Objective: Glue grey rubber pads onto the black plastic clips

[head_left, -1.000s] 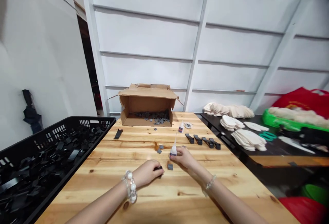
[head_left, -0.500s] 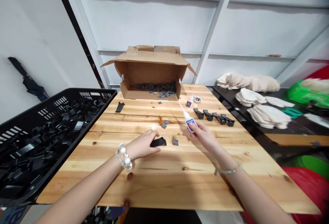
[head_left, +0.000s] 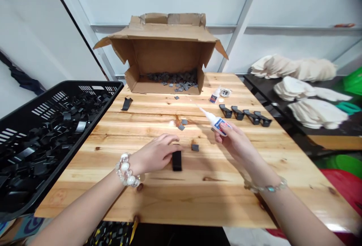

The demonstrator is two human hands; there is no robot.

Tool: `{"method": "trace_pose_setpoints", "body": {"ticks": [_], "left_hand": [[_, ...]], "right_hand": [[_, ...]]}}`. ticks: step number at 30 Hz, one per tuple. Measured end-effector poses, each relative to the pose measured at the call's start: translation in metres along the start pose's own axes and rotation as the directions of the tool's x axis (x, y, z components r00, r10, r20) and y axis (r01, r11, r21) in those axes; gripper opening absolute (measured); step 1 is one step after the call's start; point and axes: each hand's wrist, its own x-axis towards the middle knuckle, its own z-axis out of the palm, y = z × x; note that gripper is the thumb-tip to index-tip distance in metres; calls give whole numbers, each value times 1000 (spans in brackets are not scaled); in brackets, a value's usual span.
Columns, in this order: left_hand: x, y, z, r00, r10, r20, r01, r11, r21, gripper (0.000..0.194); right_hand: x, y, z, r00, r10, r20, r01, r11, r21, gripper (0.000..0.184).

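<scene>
My left hand [head_left: 158,152] is closed at the far end of a small black plastic clip [head_left: 177,161], which lies lengthwise toward me on the wooden table [head_left: 175,204]. Its thumb and fingertips cover the clip's upper end. In my right hand [head_left: 236,140] is a white glue bottle [head_left: 217,122] with a blue and red label, its long thin nozzle pointing up and to the left. A small grey square pad [head_left: 195,147] lies between the two hands. Beyond it are two more grey pads [head_left: 181,127] close together.
An open cardboard box [head_left: 169,57] at the back holds many grey pads. To the left stands a black crate [head_left: 76,146] full of black pieces. Several black clips [head_left: 238,113] sit in a row on the right, near another glue bottle [head_left: 214,96]. White cloth pieces [head_left: 316,112] lie farther right.
The black clip has turned from lying sideways to lengthwise under my left hand. My right hand has tipped the glue bottle further left. The view has shifted closer to the table.
</scene>
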Motion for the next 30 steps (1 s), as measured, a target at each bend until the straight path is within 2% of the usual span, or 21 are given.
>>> {"method": "trace_pose_setpoints", "body": {"ticks": [3,6,8,10,13,16,20,23,30], "left_hand": [[4,2,0,997,-66,41,68,997,-37,25],[6,5,5,992,-114,57,117,992,-48,14],[6,8,8,989,-139,55,142,988,-58,19],[5,10,9,985,-160,67,163,985,-52,33],[3,12,7,980,-158,118,165,985,-47,40],[2,13,4,978,-153,138,161,986,-47,29],[3,13,7,980,-178,93,178,984,3,22],[5,13,11,984,-171,56,169,985,32,22],[6,14,14,989,-145,37,141,985,103,20]], "right_hand": [[2,-3,-3,1000,25,8,-26,991,130,31],[6,-6,-8,1000,-8,-21,12,974,227,33],[8,-8,-12,998,-40,-51,51,969,241,36],[9,-11,-17,996,-57,-71,72,969,237,40],[9,-15,-22,992,-74,-99,93,973,213,41],[9,-18,-24,987,-117,-112,134,977,165,37],[9,-14,-25,982,-185,-43,187,980,66,25],[7,-9,-23,988,-155,0,155,987,-42,12],[4,-3,-16,995,-102,-23,98,988,-122,7]]}}
